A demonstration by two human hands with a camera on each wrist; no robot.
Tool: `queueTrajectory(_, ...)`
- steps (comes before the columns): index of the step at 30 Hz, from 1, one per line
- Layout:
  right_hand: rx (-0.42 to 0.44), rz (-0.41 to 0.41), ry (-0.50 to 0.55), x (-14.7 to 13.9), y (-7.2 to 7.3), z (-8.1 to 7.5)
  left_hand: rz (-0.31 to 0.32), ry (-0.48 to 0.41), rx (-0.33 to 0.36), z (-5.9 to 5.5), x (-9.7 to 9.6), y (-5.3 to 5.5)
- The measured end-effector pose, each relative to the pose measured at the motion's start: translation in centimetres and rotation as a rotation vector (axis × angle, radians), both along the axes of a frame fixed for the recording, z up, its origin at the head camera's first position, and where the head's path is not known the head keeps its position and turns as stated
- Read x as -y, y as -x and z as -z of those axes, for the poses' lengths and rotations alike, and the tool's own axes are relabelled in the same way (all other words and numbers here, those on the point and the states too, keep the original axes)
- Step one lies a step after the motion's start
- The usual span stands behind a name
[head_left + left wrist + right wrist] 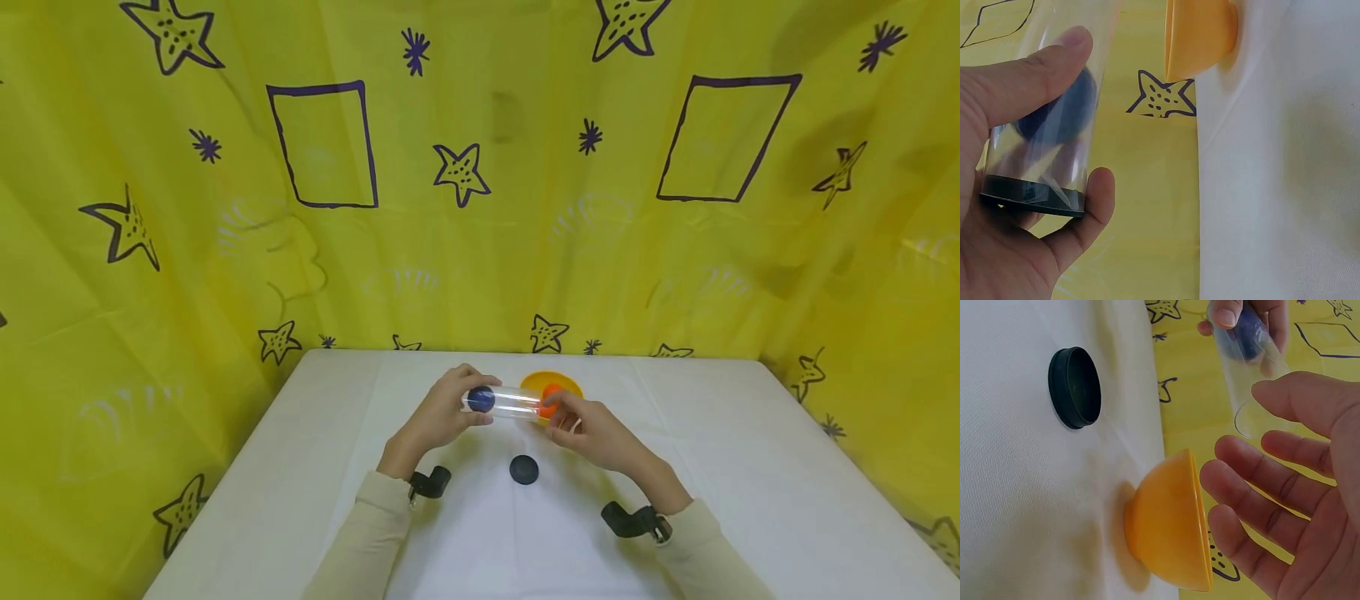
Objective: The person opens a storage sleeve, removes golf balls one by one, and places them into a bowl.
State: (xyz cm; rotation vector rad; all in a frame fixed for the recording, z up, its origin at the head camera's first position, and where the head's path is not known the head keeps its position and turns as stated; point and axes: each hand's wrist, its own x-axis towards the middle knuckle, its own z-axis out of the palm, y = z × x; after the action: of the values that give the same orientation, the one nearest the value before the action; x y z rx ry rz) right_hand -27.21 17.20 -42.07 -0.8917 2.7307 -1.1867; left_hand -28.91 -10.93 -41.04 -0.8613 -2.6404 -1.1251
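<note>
My left hand (450, 406) grips a clear plastic tube (517, 403) round its left end, holding it roughly level above the table. Inside, near that hand, sits a dark blue ball (481, 399). A dark cap (1032, 195) closes this end, as the left wrist view shows. By the tube's uncapped end is my right hand (592, 431), fingers apart and slightly bent, holding nothing visible in the right wrist view (1291, 487). Whether it touches the tube I cannot tell. Behind its fingertips, an orange ball (551, 392) shows against the yellow-orange bowl (534, 381).
A loose black cap (524, 469) lies on the white-covered table (322, 500), nearer to me than the bowl. Yellow curtains (480, 267) with drawn stars hang behind the table and at both sides. Each wrist carries a black camera mount (431, 482).
</note>
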Motion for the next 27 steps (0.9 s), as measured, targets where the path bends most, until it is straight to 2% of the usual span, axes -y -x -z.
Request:
queueTrajectory(7, -0.004, 0.002, 0.007, -0.03, 0.00, -0.03, 0.018, -0.033, 0.035, 0.05, -0.08, -0.04)
queueTrajectory(19, -0.028, -0.002, 0.071, -0.18, 0.10, -0.10, -0.003, -0.015, 0.029, 0.29, -0.17, 0.13)
queueTrajectory(27, 0.025, 0.001, 0.084, -0.14, 0.33, 0.51, 0.008, -0.014, 0.032, 0.45, -0.38, 0.03)
